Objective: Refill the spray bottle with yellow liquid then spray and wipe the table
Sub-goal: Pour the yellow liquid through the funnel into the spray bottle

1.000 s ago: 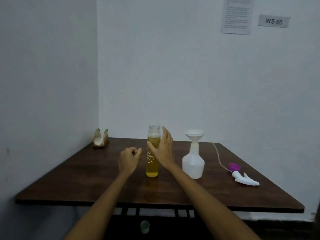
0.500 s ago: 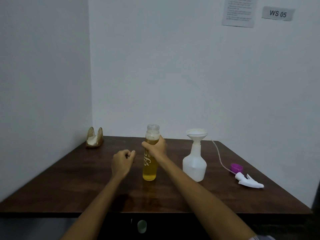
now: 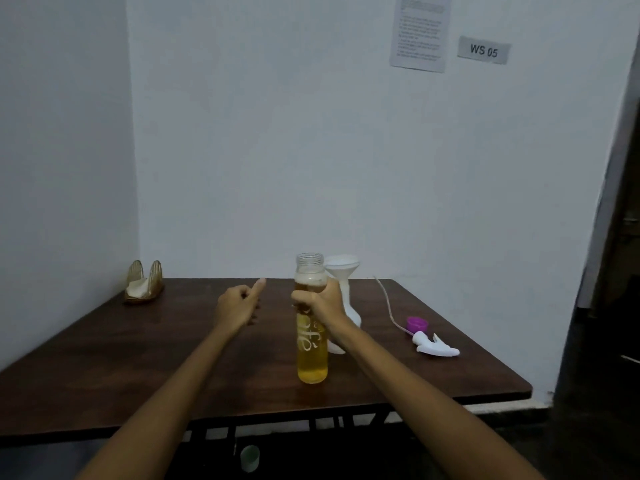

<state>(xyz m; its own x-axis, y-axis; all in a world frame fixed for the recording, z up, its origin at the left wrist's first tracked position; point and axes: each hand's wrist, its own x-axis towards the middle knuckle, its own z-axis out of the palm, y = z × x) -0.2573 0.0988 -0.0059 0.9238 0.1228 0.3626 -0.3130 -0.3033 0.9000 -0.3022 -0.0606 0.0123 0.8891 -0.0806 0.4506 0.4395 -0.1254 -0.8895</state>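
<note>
Nearest, the right hand (image 3: 320, 303) grips the uncapped bottle (image 3: 311, 344) of yellow liquid high on its body, apparently lifted just off the table (image 3: 138, 358), while the left hand (image 3: 239, 304), at its 9 o'clock, holds nothing, fingers loosely curled, one pointing out. Just behind, at the bottle's 1 o'clock, the white sprayer (image 3: 349, 311) stands open with a funnel (image 3: 342, 266) in its neck, so I judge pouring, spraying and wiping all remain. At 3 o'clock lie the trigger head (image 3: 437, 345) and a purple cap (image 3: 416, 323); far at 10 o'clock sits a napkin holder (image 3: 143, 284); nothing blocks the pour
</note>
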